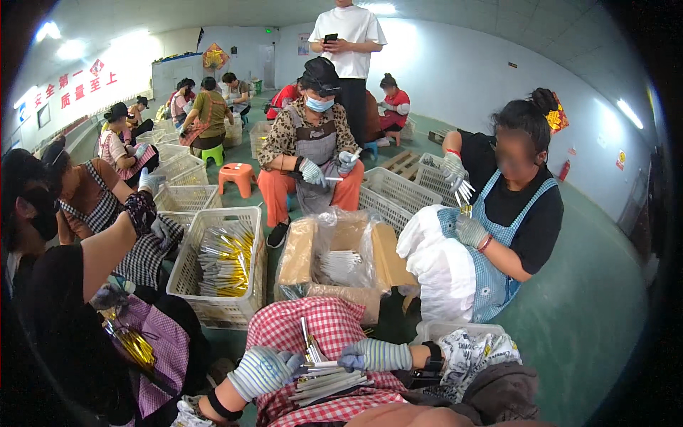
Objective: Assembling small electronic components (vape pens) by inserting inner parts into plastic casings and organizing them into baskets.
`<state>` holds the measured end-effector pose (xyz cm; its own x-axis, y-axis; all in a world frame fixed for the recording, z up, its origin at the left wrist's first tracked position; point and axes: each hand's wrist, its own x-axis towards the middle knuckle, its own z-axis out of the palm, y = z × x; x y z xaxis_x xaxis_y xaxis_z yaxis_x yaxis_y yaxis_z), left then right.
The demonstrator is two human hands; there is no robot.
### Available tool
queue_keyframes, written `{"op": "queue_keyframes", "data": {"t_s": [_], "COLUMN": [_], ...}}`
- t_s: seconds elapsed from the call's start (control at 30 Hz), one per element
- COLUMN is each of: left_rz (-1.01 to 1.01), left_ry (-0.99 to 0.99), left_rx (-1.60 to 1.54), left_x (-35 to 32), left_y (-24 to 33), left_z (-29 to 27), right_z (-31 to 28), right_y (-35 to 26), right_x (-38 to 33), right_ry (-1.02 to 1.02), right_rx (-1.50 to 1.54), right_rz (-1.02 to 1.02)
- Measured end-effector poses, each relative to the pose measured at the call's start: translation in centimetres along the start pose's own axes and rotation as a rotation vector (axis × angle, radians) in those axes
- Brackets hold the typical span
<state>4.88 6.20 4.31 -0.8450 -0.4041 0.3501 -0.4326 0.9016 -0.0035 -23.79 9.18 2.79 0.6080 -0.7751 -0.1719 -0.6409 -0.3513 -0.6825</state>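
My left hand (265,371), in a striped knit glove, pinches one end of a slender white stick (324,364). At the stick's other end, the fingers of my right hand (376,354) are closed, in a matching glove. Just under them a pile of white sticks (327,385) lies on the red-and-white checked cloth (284,324) over my lap. A few more sticks with gold parts (311,346) rest on the cloth beyond the pile. What the sticks are for does not show.
Ahead stands an open cardboard box (297,249), lined with plastic and holding white sticks. Left of it, a pale plastic crate (213,302) holds gold-and-white sticks. Co-workers sit close on both sides and opposite. An orange stool (238,174) and more crates (388,199) stand farther off.
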Motion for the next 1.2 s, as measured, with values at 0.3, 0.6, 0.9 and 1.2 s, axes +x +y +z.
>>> {"op": "queue_keyframes", "data": {"t_s": [0.3,0.6,0.9,1.2], "left_rz": [-0.038,-0.061,-0.187,0.082], "left_ry": [-0.166,-0.07,-0.007,-0.083], "left_rx": [-0.13,-0.329,-0.286,-0.059], "left_x": [1.3,3.1,2.9,2.1], "left_y": [1.1,1.5,-1.8,-3.4], "left_z": [0.9,2.7,3.9,12.2], "right_z": [-1.5,1.2,-2.7,8.5], "right_y": [-1.6,-1.0,5.0,26.1], "right_x": [-0.1,1.0,-8.3,-31.0], "right_ry": [0.032,0.212,0.543,0.576], "right_rx": [-0.588,-0.573,-0.628,-0.758], "right_rz": [-0.203,-0.32,0.214,1.214]}}
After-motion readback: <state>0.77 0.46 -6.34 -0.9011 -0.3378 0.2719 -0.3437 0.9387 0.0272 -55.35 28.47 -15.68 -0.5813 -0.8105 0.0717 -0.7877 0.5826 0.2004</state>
